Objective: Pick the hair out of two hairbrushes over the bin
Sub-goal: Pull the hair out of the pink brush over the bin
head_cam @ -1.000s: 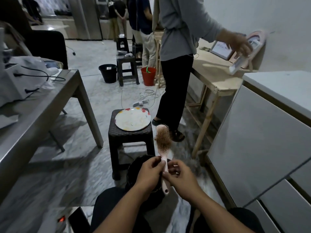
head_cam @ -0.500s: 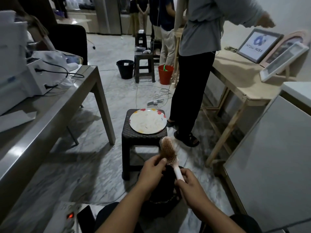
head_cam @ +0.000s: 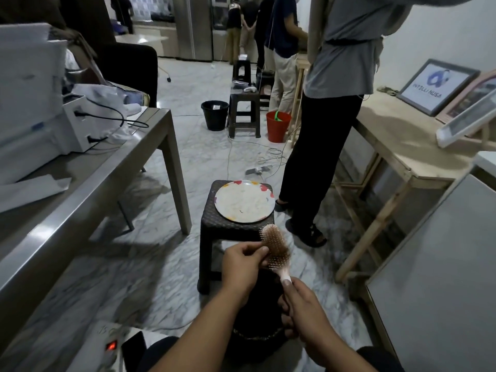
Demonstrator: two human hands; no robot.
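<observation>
right hand [head_cam: 303,304]: fingers curled round handle of hairbrush [head_cam: 276,248] | left hand [head_cam: 241,264]: fingertips pinching at hair-clogged bristles | hairbrush: tilted, above dark bin [head_cam: 257,342], near side of stool [head_cam: 230,226]

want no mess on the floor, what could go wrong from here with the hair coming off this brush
1. The hairbrush head sits past the far rim of the dark bin, so hair pulled by the left hand may drop onto the floor.
2. The right hand holds only the handle's end; a hard tug could twist the brush loose.
</observation>
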